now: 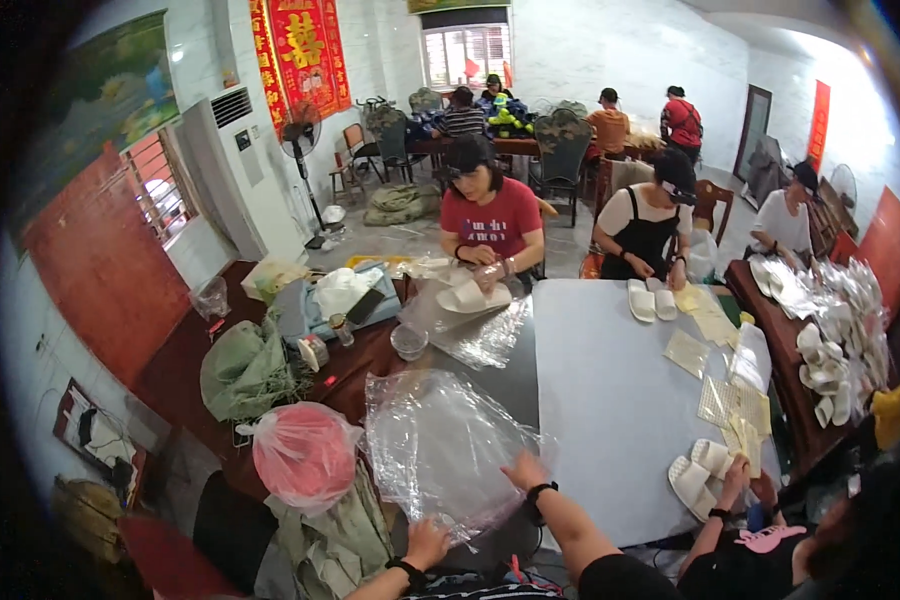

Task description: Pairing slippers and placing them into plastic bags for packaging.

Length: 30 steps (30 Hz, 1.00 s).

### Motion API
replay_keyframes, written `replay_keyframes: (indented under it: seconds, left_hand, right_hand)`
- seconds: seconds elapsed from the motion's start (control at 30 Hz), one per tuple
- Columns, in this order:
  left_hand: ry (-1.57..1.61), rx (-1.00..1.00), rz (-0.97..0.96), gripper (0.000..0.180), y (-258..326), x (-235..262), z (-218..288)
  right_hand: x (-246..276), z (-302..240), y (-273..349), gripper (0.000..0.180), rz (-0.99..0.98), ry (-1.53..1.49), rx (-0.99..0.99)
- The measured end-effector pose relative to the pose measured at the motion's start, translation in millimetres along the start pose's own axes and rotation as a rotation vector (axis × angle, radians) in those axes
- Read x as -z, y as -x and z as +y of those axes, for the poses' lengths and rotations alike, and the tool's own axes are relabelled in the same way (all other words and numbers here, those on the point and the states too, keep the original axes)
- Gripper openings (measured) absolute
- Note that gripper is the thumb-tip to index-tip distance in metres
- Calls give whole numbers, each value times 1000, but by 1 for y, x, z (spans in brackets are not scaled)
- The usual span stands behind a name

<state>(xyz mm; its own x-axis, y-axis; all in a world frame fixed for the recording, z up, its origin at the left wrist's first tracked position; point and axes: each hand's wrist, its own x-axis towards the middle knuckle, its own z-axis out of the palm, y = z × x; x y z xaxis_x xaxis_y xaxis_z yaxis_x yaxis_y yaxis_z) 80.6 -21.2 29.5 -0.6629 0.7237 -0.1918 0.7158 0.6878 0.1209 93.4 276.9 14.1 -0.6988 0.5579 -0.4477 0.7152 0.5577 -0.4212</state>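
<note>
Find large, crinkled clear plastic film (440, 440) spread on dark tabletop (521, 372), just ahead of both hands. Note left hand (428, 543) at near edge, right hand (527, 470) at right edge; cannot tell pinching from mere resting. Could skew or crumple under uneven pulling; could catch on round red bundle in clear plastic bag (305, 455), just beside, if dragged leftward.

Remotely, I see the bare left hand (428, 543) and bare right hand (527, 472) touching a large, clear, crinkled plastic sheet (440, 440).
</note>
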Motion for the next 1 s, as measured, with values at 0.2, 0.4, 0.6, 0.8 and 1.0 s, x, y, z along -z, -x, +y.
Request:
replay_keyframes:
  seconds: [0.2, 0.4, 0.6, 0.8, 1.0]
  left_hand:
    - [152, -328, -1163, 43, 41, -24, -51]
    - [590, 26, -1374, 59, 50, -58, -94]
    - [591, -470, -1117, 36, 53, -142, -114]
    - [939, -98, -768, 35, 78, -79, -124]
    - [985, 98, -852, 30, 79, 1, -89]
  right_hand:
    - [-17, 36, 73, 38, -737, -251, 485]
    - [-121, 134, 176, 26, -889, 31, 518]
    - [-177, 114, 224, 24, -610, -4, 331]
    - [-134, 84, 275, 37, -413, -162, 153]
    - [-155, 95, 279, 24, -463, -309, 5]
